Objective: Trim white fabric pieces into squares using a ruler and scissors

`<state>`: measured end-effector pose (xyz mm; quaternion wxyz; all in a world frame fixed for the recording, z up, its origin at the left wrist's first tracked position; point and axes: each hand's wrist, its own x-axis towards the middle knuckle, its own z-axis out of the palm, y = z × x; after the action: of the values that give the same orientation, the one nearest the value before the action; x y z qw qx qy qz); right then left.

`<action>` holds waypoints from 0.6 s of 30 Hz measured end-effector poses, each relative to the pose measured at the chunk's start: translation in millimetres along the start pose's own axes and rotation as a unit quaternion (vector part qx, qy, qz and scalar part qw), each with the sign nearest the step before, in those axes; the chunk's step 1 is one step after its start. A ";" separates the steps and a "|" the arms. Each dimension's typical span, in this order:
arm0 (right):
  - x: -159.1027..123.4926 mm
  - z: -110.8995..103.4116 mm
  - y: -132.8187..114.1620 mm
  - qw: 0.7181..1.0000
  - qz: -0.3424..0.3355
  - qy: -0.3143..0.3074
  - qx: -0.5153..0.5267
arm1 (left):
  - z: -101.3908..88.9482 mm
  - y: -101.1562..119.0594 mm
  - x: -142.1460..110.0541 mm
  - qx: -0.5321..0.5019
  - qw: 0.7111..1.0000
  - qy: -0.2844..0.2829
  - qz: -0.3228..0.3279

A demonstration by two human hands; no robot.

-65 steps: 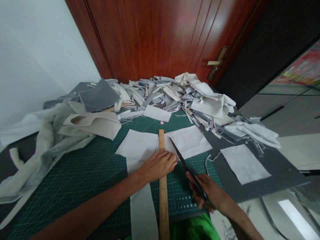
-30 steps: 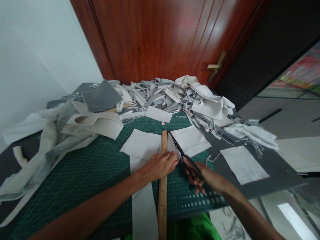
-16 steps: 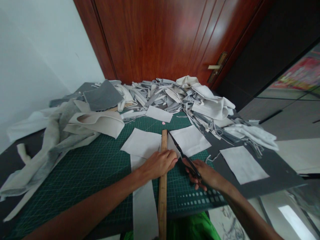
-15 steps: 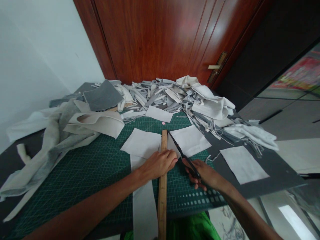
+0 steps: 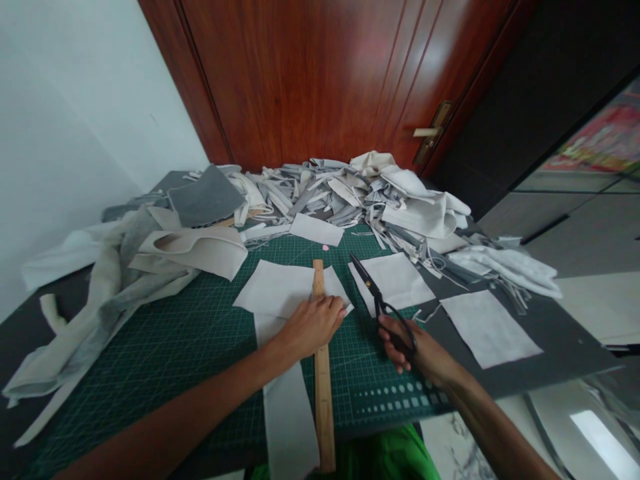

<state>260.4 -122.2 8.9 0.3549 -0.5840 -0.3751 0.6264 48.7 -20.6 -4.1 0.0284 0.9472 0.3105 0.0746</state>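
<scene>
My left hand (image 5: 317, 323) is closed over a wooden ruler (image 5: 324, 407), with its fingertips at the edge of a white cloth piece (image 5: 273, 285) lying under the ruler. In my right hand (image 5: 403, 343) is a pair of black scissors (image 5: 373, 287), held by the handles. Their blades look closed and point away from me over a separate white cloth piece (image 5: 400, 280). A gap of green mat shows between the two pieces. A long white cloth strip (image 5: 290, 413) runs toward me, left of the ruler. My left palm hides the ruler's middle.
The green cutting mat (image 5: 210, 333) covers much of the dark table (image 5: 560, 347). Scraps of grey and white cloth (image 5: 320, 190) are heaped along the back. Larger cloth (image 5: 110, 280) lies on the left. A white square (image 5: 490, 330) rests at the right.
The scissors have left the cloth and swung to the right, their blades now together. The right cloth piece has shifted right, away from the left one. My left hand and the ruler moved slightly left.
</scene>
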 end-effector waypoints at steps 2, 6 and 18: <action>-3.7 -9.6 -0.5 0.997 -0.055 0.017 0.042 | -1.9 -8.4 1.2 0.011 1.000 0.002 -0.005; -1.7 -40.6 -11.3 0.981 -0.179 0.070 0.014 | -4.4 -36.6 7.7 -0.004 1.000 -0.003 0.012; 97.4 -116.6 -53.0 0.916 -0.353 0.167 -0.086 | -25.4 -120.3 2.4 -0.040 0.999 -0.017 -0.004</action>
<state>370.7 -5.0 6.2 0.5592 -0.5379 -0.5445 0.3185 -23.7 78.0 9.3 0.0720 0.9453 0.3101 0.0710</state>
